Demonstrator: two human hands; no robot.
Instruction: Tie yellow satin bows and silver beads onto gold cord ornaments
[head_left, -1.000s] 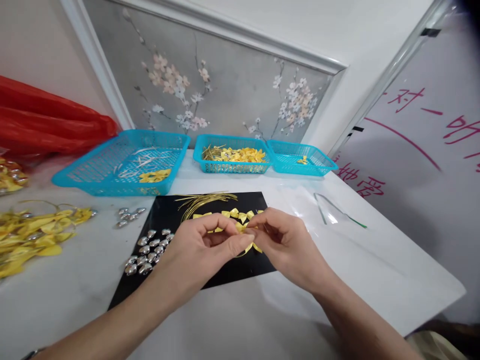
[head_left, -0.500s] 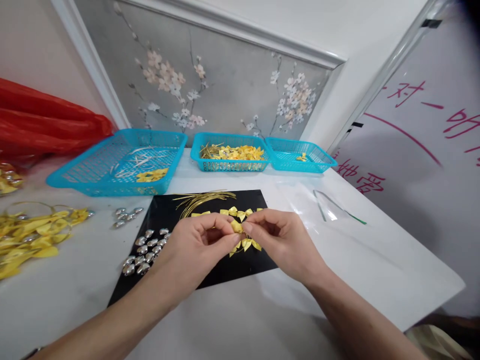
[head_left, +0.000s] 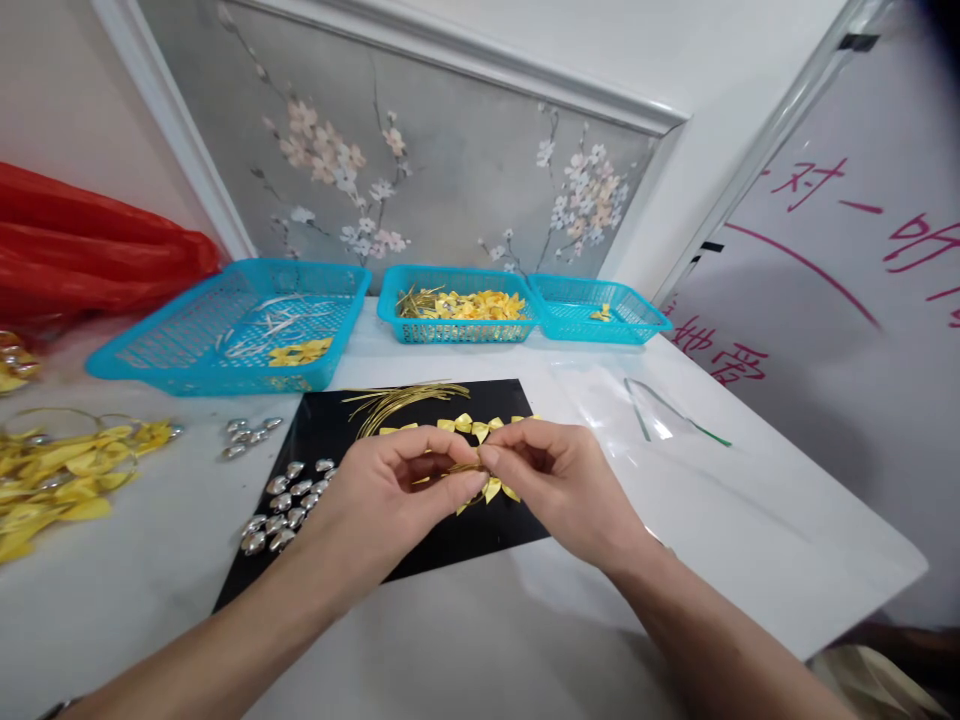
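My left hand [head_left: 409, 485] and my right hand [head_left: 566, 485] meet over the black mat [head_left: 450, 560], fingertips pinched close together. A thin gold twist tie [head_left: 463, 467] shows between them, its ends partly hidden by the fingers. Yellow ribbon bows [head_left: 465, 424] lie in a row just behind my fingers, and more bows [head_left: 495, 488] show beneath them. To the left on the mat sit several shiny silver heart-shaped beads [head_left: 279, 503]. A bundle of gold twist ties [head_left: 397, 400] lies along the mat's far edge.
Three blue baskets stand at the back: a left one [head_left: 157, 350] with white strips and yellow pieces, a middle one [head_left: 457, 335] full of bows, a right one [head_left: 637, 325]. Yellow ribbon pieces [head_left: 67, 470] pile at left. A clear plastic bag [head_left: 600, 400] lies at right.
The yellow bow that showed between my fingertips is now out of sight, and the gold twist tie shows there instead. Both hands stay pinched in nearly the same place.
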